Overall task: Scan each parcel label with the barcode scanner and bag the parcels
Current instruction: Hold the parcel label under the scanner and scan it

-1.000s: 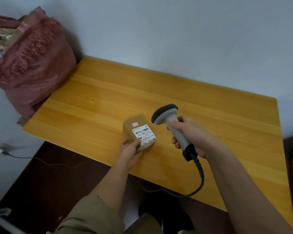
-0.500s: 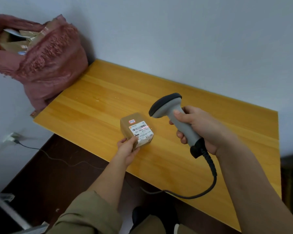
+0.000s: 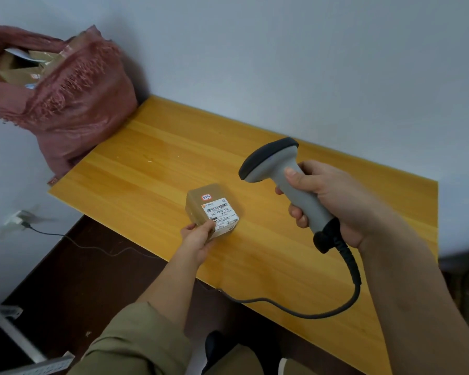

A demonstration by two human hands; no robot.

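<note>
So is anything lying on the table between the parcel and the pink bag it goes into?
Nothing visible: the small brown cardboard parcel, held by the left hand, faces bare yellow wooden table up to the pink plastic bag at the far left corner.

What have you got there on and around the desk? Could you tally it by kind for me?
Parcels on the table: 1, a small brown parcel that the left hand pinches
Barcode scanners: 1, barcode scanner gripped by the right hand
Bags: 1, red bag with more packages inside, uncountable
Total: 3
</note>
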